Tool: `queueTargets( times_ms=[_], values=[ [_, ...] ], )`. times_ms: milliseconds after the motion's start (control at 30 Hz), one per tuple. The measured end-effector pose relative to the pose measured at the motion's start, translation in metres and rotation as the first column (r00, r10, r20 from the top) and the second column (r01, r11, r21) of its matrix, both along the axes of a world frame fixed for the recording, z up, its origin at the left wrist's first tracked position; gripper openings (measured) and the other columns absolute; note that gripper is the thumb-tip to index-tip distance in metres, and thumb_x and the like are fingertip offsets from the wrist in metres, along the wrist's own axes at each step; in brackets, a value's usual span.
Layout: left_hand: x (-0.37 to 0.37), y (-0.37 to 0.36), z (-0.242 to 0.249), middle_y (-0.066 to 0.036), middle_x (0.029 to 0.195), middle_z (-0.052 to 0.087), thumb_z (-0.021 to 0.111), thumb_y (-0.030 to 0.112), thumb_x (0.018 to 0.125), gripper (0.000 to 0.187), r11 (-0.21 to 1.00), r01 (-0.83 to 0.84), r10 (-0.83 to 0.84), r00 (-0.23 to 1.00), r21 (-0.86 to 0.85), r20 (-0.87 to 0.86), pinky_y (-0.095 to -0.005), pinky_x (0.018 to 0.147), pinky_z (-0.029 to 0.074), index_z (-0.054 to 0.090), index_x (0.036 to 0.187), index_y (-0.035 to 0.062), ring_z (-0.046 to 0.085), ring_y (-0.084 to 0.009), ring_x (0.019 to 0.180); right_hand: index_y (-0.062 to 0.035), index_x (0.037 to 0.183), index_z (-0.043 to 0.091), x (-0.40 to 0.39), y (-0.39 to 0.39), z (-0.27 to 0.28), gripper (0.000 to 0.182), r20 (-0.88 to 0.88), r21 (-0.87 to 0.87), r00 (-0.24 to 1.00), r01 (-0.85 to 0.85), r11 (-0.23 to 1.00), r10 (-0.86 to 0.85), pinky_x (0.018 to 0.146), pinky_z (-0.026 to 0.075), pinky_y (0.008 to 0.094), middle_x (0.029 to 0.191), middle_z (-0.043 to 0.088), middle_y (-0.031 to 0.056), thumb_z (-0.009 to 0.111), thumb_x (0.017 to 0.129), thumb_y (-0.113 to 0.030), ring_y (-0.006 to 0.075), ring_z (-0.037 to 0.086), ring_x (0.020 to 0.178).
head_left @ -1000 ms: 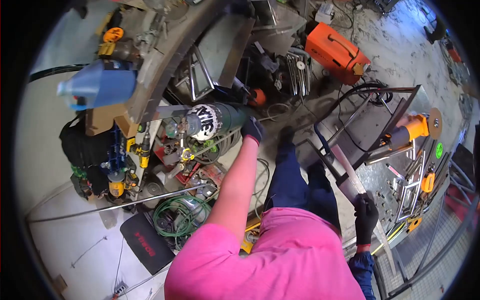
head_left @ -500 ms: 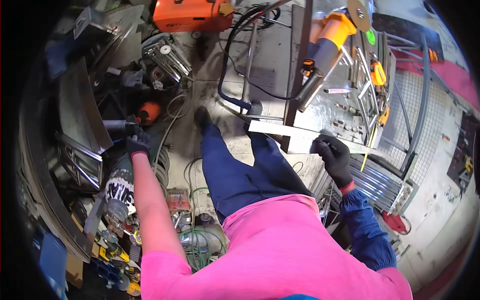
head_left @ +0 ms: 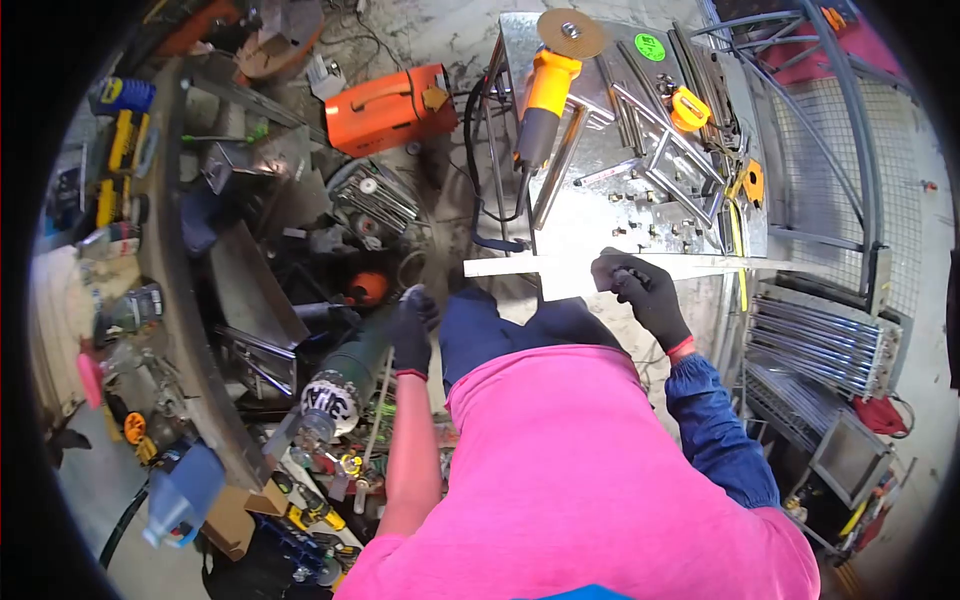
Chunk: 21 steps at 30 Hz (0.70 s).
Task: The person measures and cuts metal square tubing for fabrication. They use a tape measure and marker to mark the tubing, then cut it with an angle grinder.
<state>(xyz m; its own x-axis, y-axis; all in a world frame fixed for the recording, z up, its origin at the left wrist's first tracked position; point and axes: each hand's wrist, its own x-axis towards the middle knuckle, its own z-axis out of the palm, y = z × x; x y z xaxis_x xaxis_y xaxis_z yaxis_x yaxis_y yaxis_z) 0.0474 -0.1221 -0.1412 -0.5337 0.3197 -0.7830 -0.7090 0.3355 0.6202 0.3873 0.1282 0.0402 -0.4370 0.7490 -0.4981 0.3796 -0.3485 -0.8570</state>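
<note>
My right hand (head_left: 640, 295), in a black glove, is over the near edge of the metal worktable (head_left: 590, 225). Its fingers are pinched around a small dark piece (head_left: 604, 272) whose kind I cannot make out. Beneath it lies a long pale strip (head_left: 500, 266) along the table edge. My left hand (head_left: 413, 328), also gloved, hangs left of my lap with fingers curled; what it holds, if anything, is hidden. On the table is a yellow angle grinder (head_left: 545, 105) with a brown disc (head_left: 572, 34), beside welded metal frames (head_left: 670, 165) and several small metal parts.
An orange machine case (head_left: 390, 108) stands on the floor left of the table. A dark green gas cylinder (head_left: 345, 380) lies near my left arm. Shiny tube racks (head_left: 820, 340) are at right. A yellow tape measure (head_left: 690, 108) sits on the table; a cable runs down its left side.
The view has swung left and closer to the table. My left hand has come away from the metal parts at left toward my lap. My right hand stays at the table edge, fingers still pinched.
</note>
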Motion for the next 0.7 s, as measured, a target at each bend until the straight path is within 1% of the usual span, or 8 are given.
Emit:
queueTargets(
  times_ms=[133,200,233,333,367,500,633,700],
  values=[
    [0.004,0.058,0.079,-0.007,0.1,0.076,0.062,0.03,0.111,0.031,0.917,0.397,-0.349,0.853,0.048,-0.387,-0.0364,0.082,0.059,0.077,0.12,0.0049,0.073,-0.0205,0.088,-0.0016,0.129,0.077,0.05,-0.014,-0.029,0.028,-0.013,0.06,0.986,0.167,0.984,-0.166,0.069,0.054,0.0258,0.091,0.076,0.0018,0.069,0.107,-0.018,0.0077,0.066,0.078],
    [-0.009,0.084,0.096,-0.01,0.1,0.079,0.062,0.022,0.11,0.027,0.704,0.651,-0.465,0.12,-0.284,-0.877,-0.0377,0.084,0.059,0.079,0.113,0.0009,0.075,-0.0214,0.091,-0.0009,0.125,0.077,0.069,-0.017,-0.031,0.027,-0.029,0.061,0.969,0.249,0.967,-0.247,0.069,0.054,0.0264,0.088,0.075,0.0028,0.07,0.107,-0.019,0.0084,0.066,0.076],
    [-0.005,0.097,0.116,-0.013,0.102,0.08,0.063,0.013,0.108,0.022,0.788,0.579,-0.495,0.393,-0.209,-0.775,-0.038,0.086,0.058,0.078,0.106,-0.0023,0.076,-0.022,0.094,-0.0004,0.123,0.077,0.079,-0.017,-0.032,0.026,-0.049,0.073,0.948,0.317,0.946,-0.314,0.068,0.054,0.0265,0.088,0.075,0.0029,0.07,0.107,-0.019,0.0085,0.066,0.076],
    [0.001,0.146,0.175,-0.01,0.104,0.081,0.064,0.01,0.108,0.018,0.768,0.593,-0.436,0.205,-0.243,-0.876,-0.0352,0.084,0.058,0.078,0.111,-0.0026,0.075,-0.0188,0.092,0.0005,0.115,0.077,0.102,-0.012,-0.027,0.023,-0.086,0.095,0.895,0.444,0.891,-0.437,0.068,0.054,0.0269,0.087,0.074,0.0025,0.07,0.107,-0.02,0.0089,0.066,0.076],
    [0.008,0.161,0.181,-0.006,0.107,0.08,0.065,0.007,0.109,0.018,0.833,0.553,-0.358,0.535,-0.003,-0.765,-0.0314,0.083,0.057,0.076,0.119,-0.0027,0.072,-0.014,0.092,0.0005,0.115,0.077,0.11,-0.009,-0.025,0.022,-0.102,0.108,0.887,0.46,0.881,-0.45,0.068,0.054,0.0268,0.086,0.073,0.0021,0.07,0.107,-0.019,0.0086,0.065,0.076],
    [0.034,0.222,0.194,-0.002,0.111,0.078,0.067,0.004,0.107,0.023,0.767,0.609,-0.352,0.662,0.201,-0.662,-0.0285,0.082,0.057,0.074,0.128,-0.0024,0.069,-0.0099,0.093,0.0005,0.113,0.077,0.125,0.003,-0.028,0.021,-0.197,0.142,0.826,0.558,0.818,-0.529,0.069,0.053,0.0265,0.085,0.072,0.0009,0.069,0.107,-0.018,0.0081,0.064,0.075],
    [0.092,0.272,0.22,-0.013,0.106,0.079,0.07,0.007,0.103,0.027,0.449,0.875,-0.484,0.069,-0.18,-0.872,-0.0328,0.082,0.058,0.074,0.128,-0.0005,0.074,-0.0177,0.089,0.0009,0.117,0.077,0.13,0.009,-0.031,0.021,-0.223,0.124,0.753,0.652,0.748,-0.619,0.07,0.054,0.027,0.09,0.073,0.001,0.07,0.106,-0.016,0.0081,0.065,0.078],
    [0.113,0.286,0.23,-0.018,0.104,0.078,0.069,0.008,0.101,0.027,0.264,0.939,-0.57,-0.031,-0.219,-0.821,-0.0365,0.085,0.058,0.074,0.126,0.0005,0.077,-0.0263,0.091,0.001,0.118,0.077,0.135,0.012,-0.027,0.022,-0.255,0.153,0.72,0.689,0.708,-0.645,0.07,0.054,0.0271,0.091,0.073,0.0014,0.069,0.106,-0.016,0.0083,0.065,0.079]
  ],
)
